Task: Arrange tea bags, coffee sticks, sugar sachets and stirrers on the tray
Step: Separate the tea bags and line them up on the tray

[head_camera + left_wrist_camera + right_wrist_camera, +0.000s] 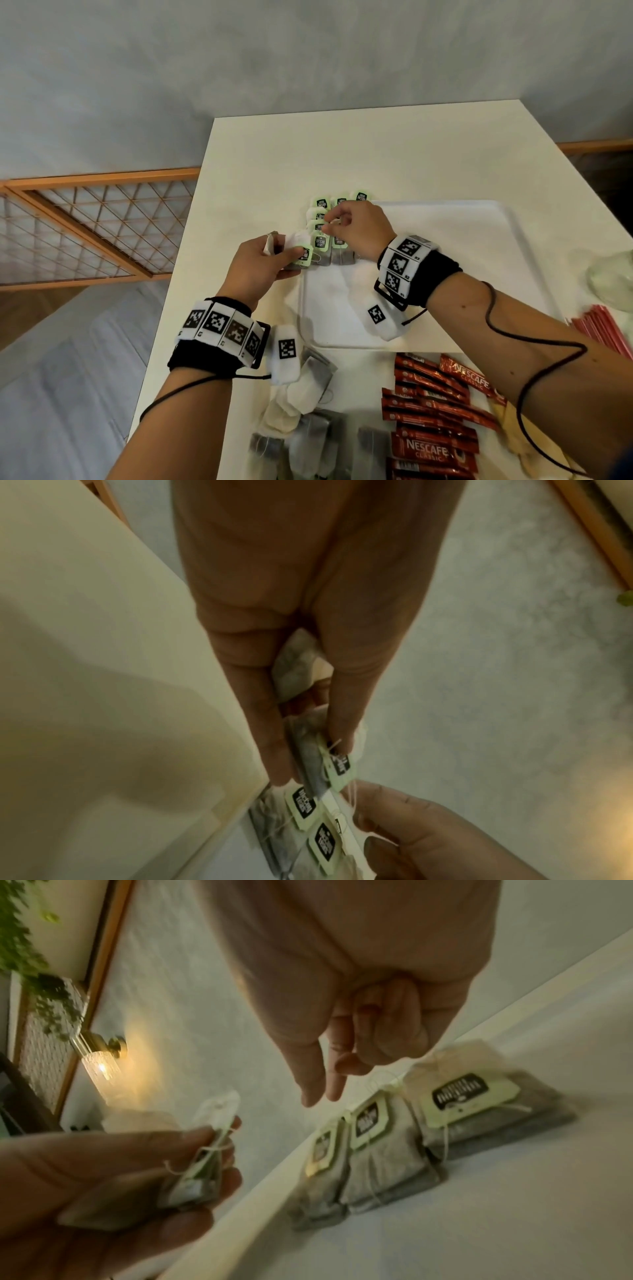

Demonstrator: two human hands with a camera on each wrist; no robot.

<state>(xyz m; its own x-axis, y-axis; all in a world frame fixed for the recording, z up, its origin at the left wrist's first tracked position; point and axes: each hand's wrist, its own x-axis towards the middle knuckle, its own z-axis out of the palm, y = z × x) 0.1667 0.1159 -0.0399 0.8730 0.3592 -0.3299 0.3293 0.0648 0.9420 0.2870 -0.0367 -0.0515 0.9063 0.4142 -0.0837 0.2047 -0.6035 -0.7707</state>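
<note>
A white tray (pixel 462 246) lies on the table. Several tea bags with green tags (pixel 329 240) lie in rows at its far left corner, also shown in the right wrist view as tea bags (pixel 383 1150). My left hand (pixel 291 255) grips a small bunch of tea bags (pixel 308 767) at the tray's left rim, one green tag showing. My right hand (pixel 334 222) hovers just over the rows. Its thumb and forefinger (pixel 320 1099) point down with tips together, the other fingers curled. Nothing clearly shows between them.
Loose tea bags (pixel 308 411) and red Nescafe coffee sticks (pixel 435 411) lie near me in front of the tray. Pale yellow sachets (pixel 507 421) sit under my right forearm. Red-striped stirrers (pixel 603 329) and a clear bag (pixel 606 274) are at the right. The table's left edge (pixel 191 260) is close.
</note>
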